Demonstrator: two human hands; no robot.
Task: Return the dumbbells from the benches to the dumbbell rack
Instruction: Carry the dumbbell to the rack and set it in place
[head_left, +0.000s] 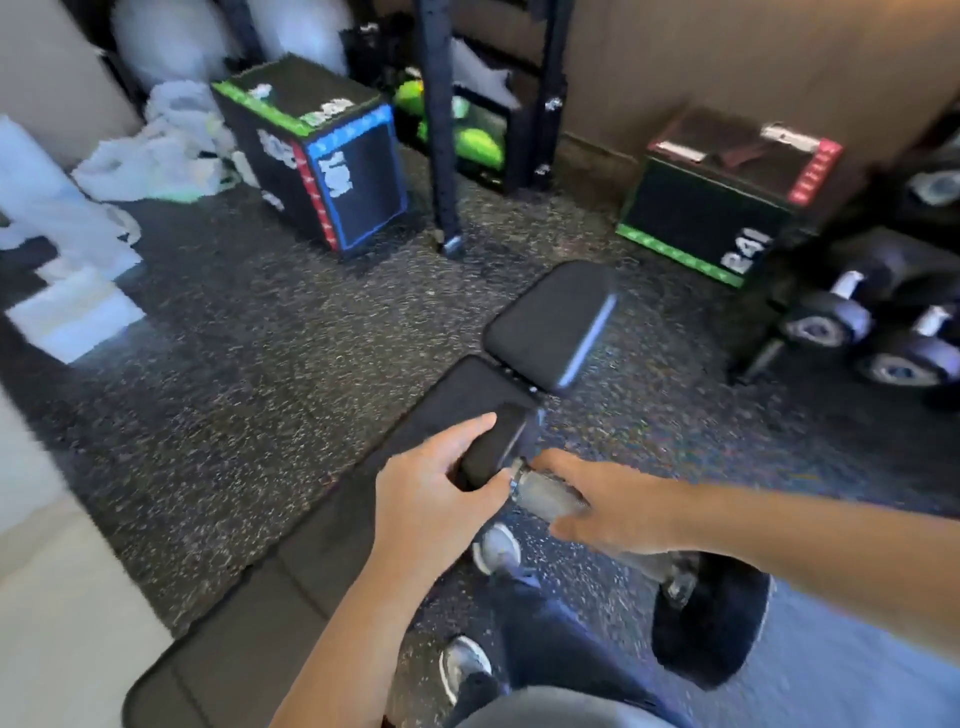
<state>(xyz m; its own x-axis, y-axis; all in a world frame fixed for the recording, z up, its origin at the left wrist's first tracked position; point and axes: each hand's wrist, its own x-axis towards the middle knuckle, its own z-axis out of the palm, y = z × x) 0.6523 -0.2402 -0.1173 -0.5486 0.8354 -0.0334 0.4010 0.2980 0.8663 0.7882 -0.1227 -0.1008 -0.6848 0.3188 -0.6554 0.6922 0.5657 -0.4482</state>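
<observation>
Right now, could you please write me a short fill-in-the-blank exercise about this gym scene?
1. The left hand grips the dumbbell by its black ____.
2. The right hand wraps the dumbbell's ____.
3. The dumbbell is above a black padded ____.
4. More dumbbells sit on the rack at the ____ of the view.

Missing words: head; handle; bench; right

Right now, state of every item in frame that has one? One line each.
Dumbbell: lifted at the bench edge, gripped by both hands.
Left hand: closed around the dumbbell's near head.
Right hand: wrapped on the dumbbell's handle.
Bench: flat, nothing else resting on it.
Racked dumbbells: already stowed on the rack at right.
Plyo boxes: standing on the floor, untouched.
</observation>
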